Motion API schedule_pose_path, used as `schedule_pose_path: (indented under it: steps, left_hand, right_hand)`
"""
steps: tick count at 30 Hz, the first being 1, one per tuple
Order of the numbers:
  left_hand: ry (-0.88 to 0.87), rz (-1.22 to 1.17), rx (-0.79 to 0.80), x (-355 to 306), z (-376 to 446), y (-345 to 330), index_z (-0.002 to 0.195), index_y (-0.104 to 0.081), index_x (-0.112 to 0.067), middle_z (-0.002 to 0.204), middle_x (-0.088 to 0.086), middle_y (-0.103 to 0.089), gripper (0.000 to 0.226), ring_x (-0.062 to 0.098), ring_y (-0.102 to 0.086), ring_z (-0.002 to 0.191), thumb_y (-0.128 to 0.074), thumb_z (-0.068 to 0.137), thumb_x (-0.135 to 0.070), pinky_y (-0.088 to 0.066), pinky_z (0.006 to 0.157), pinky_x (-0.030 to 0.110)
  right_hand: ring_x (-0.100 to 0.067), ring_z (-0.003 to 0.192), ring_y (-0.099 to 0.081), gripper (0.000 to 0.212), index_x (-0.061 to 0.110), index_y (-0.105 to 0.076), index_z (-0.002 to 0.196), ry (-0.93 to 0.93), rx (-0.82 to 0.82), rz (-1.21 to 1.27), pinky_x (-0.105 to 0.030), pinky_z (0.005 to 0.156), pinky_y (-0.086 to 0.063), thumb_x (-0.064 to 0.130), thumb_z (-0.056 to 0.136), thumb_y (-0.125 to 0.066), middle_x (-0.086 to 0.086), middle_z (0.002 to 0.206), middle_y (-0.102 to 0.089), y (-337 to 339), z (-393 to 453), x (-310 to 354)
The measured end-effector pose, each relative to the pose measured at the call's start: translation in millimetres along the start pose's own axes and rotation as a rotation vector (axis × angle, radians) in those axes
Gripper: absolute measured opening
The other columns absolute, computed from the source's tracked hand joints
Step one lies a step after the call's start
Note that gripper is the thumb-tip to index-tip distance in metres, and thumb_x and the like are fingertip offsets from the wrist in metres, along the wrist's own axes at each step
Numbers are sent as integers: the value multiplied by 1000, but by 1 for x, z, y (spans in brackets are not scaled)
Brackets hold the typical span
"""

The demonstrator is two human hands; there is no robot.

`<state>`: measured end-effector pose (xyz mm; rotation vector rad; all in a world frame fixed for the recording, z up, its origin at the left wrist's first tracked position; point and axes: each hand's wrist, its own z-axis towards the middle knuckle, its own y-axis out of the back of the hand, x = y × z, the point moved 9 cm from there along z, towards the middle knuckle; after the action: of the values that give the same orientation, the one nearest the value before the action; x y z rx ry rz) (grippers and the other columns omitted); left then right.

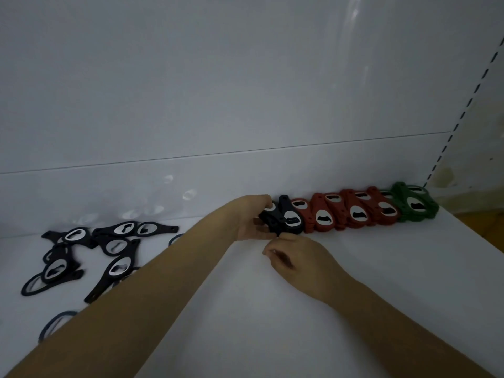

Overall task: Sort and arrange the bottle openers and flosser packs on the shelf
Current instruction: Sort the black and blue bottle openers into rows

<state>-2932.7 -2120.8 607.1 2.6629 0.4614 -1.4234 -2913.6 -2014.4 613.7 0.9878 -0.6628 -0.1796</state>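
Observation:
A row of bottle openers leans along the shelf's back wall: green ones [411, 204] at the far right, several red ones [351, 212] left of them, then black ones [286, 216] at the row's left end. My left hand [252, 218] holds the black openers from the left side. My right hand [294, 256] sits just in front of them, fingers curled, its thumb and fingertip pinching the lower edge of a black opener. A loose heap of black openers [95, 246] lies at the left of the shelf. No flosser packs are visible.
The white shelf board [354, 309] stretches in front of the row. A slotted upright [461, 115] marks the shelf's right end. Dark ring-shaped pieces [56, 323] lie near the left front, partly under my left forearm.

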Motion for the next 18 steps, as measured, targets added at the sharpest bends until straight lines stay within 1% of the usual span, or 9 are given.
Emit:
schedule_pose_path:
  steps: [2, 5, 7, 8, 10, 12, 15, 16, 18]
  left_hand:
    - [-2, 68, -16, 0, -1, -5, 97, -52, -4, 88, 14, -55, 6, 26, -59, 78, -48, 96, -8, -54, 93, 44]
    - [-7, 137, -42, -4, -1, -4, 102, -51, -3, 90, 14, -55, 8, 30, -59, 90, -49, 97, -10, -50, 99, 45]
    - [-19, 144, -48, -8, -5, 0, 98, -51, -2, 98, 17, -56, 11, 34, -59, 97, -51, 98, -13, -51, 100, 46]
    - [-32, 169, -55, -9, -7, 6, 102, -53, -1, 106, 20, -56, 16, 36, -60, 101, -53, 98, -17, -52, 98, 46]
    - [-85, 284, -76, -12, -11, 23, 117, -55, -6, 118, 17, -58, 28, 34, -63, 104, -55, 98, -26, -55, 94, 43]
    - [-216, 423, -124, -15, -21, 53, 118, -57, -12, 118, 10, -63, 25, 26, -64, 103, -53, 100, -28, -54, 93, 38]
    - [-462, 669, -304, -16, -56, 123, 113, -63, -21, 111, 1, -69, 18, 17, -67, 96, -51, 100, -24, -53, 89, 34]
    - [-501, 776, -389, -10, -71, 149, 113, -64, -23, 108, -2, -70, 18, 15, -67, 95, -53, 99, -25, -53, 85, 31]
    - [-492, 961, -566, 5, -99, 202, 116, -65, -21, 108, -1, -67, 23, 17, -65, 97, -58, 95, -28, -47, 80, 27]
  right_hand:
    - [-3, 62, -48, 15, 23, -69, 94, -1, 2, 3, -14, 55, -39, 28, 90, -56, 13, 83, -56, 0, 0, 1]
    - [-5, 62, -48, 14, 23, -68, 93, -6, 1, 1, -18, 55, -42, 28, 90, -56, 11, 80, -54, 1, 0, 1]
    - [-4, 63, -47, 14, 23, -68, 93, -12, 4, 5, -17, 56, -41, 27, 90, -56, 11, 81, -54, 1, 0, -1]
    - [-4, 64, -47, 14, 22, -69, 93, -18, 6, 16, -17, 58, -42, 27, 90, -57, 10, 83, -54, 0, 0, -1]
    - [-4, 73, -52, 17, 21, -70, 96, -25, 11, 42, -20, 65, -48, 28, 90, -56, 9, 89, -57, -1, -2, -1]
    - [-4, 87, -54, 29, 21, -70, 102, -17, 33, 65, -19, 76, -48, 37, 89, -50, 9, 98, -59, -4, -3, 4]
    - [-4, 102, -53, 35, 20, -64, 117, -7, 80, 96, -17, 89, -45, 40, 92, -51, 12, 112, -55, -14, 1, 18]
    - [-5, 105, -52, 34, 21, -61, 121, 2, 90, 105, -18, 91, -44, 39, 93, -54, 12, 116, -53, -20, 5, 25]
    - [-5, 109, -50, 36, 22, -56, 126, 7, 111, 131, -21, 93, -44, 37, 94, -56, 13, 121, -49, -33, 20, 44]
